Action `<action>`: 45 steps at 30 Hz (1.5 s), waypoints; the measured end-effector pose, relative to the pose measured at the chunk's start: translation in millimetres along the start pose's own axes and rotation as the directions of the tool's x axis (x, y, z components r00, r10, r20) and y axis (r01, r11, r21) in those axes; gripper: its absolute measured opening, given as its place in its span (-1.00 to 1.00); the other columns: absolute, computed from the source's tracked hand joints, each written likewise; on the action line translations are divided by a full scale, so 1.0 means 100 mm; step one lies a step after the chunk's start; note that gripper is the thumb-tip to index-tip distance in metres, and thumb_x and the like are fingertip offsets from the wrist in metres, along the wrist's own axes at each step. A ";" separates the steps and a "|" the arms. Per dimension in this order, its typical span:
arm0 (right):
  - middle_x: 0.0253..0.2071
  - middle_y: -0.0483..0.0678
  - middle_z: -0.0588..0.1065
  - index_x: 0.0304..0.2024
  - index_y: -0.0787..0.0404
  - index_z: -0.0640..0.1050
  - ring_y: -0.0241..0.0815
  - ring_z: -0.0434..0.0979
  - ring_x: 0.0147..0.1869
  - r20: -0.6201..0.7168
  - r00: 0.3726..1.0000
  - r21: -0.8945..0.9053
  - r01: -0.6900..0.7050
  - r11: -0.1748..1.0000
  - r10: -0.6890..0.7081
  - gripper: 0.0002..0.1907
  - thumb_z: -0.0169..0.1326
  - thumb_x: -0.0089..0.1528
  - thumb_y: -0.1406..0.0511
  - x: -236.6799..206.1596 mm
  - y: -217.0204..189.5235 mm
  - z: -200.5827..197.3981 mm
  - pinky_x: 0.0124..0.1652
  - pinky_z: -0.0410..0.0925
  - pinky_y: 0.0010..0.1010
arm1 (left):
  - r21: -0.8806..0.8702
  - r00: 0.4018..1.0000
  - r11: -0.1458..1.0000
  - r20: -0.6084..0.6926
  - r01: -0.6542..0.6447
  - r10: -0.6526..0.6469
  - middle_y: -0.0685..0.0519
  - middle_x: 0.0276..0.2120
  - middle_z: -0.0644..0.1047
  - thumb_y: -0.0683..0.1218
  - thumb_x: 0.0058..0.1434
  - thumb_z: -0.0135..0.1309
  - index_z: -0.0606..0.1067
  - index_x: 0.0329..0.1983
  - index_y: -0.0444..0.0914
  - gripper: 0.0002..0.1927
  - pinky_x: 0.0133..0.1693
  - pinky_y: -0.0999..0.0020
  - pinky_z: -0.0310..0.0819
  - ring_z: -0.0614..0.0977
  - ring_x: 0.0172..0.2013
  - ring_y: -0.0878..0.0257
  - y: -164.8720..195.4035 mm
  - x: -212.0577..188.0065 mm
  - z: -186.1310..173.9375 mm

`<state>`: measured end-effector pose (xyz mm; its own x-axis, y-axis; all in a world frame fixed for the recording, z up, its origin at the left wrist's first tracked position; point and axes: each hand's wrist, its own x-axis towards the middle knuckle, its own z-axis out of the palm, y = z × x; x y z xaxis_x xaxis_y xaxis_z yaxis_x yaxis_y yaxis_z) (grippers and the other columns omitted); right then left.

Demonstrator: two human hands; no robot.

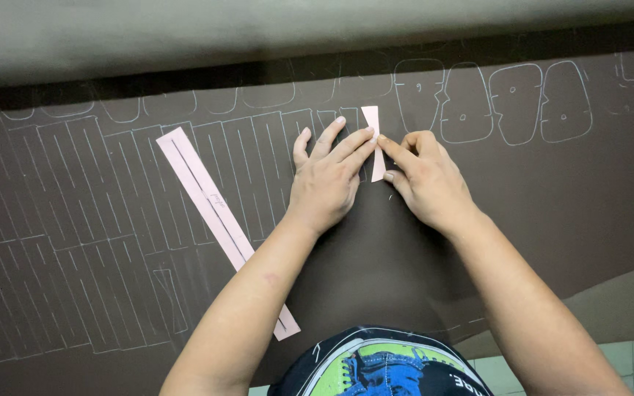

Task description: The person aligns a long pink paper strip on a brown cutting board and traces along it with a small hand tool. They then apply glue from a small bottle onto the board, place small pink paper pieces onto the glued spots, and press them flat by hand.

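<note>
Head view: left hand [328, 176] lies flat, fingers spread, pressing a small pink paper template [373, 139] onto the dark brown fabric [537, 191]. Right hand [423, 176] is pinched narrow against the template's right edge; whether it holds a marker cannot be told. The template sits far centre. A long pink paper strip [207, 202] lies left of the left hand, among chalk outlines [515, 103].

One head-worn view is given, aimed steeply down from above the person's chest, close over the work. The dark fabric sheet [522, 205] is seen filling the frame, its far edge toward 12 o'clock, the forearms entering from 6 o'clock.
</note>
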<state>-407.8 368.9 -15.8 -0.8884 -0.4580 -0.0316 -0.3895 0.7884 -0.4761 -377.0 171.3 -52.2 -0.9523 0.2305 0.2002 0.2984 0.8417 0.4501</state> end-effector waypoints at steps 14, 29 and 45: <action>-0.04 0.03 0.39 0.28 0.04 0.52 0.03 0.47 0.00 -0.020 1.000 0.001 0.012 1.000 -0.012 -0.38 0.29 0.13 0.31 -0.01 -0.01 0.00 -0.03 0.40 -0.18 | -0.065 1.000 0.998 0.002 -0.010 0.010 0.24 0.32 0.39 0.11 0.20 0.21 0.50 0.26 -0.08 -0.45 0.38 -0.19 -0.17 0.25 0.42 0.12 0.00 0.01 -0.04; -0.04 0.02 0.39 0.28 0.00 0.52 0.01 0.47 -0.01 0.009 1.000 -0.020 -0.001 1.000 0.001 -0.41 0.27 0.17 0.30 -0.01 -0.02 -0.01 -0.05 0.39 -0.19 | -0.047 1.000 0.999 0.012 -0.014 0.014 0.24 0.33 0.39 0.11 0.20 0.22 0.48 0.28 -0.08 -0.42 0.38 -0.20 -0.16 0.26 0.41 0.14 0.01 0.01 -0.03; -0.04 0.02 0.39 0.30 -0.01 0.51 0.02 0.47 -0.02 -0.021 1.000 -0.007 0.022 1.000 -0.022 -0.39 0.27 0.16 0.32 -0.01 0.00 0.02 -0.05 0.40 -0.19 | -0.013 1.000 1.000 -0.012 -0.025 0.025 0.23 0.35 0.37 0.09 0.21 0.22 0.45 0.32 -0.09 -0.41 0.39 -0.20 -0.16 0.27 0.41 0.14 0.03 -0.01 -0.03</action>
<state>-406.3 369.0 -17.5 -0.8845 -0.4665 -0.0028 -0.4104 0.7809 -0.4709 -375.0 171.9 -48.1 -0.9437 0.2454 0.2217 0.3228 0.8292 0.4563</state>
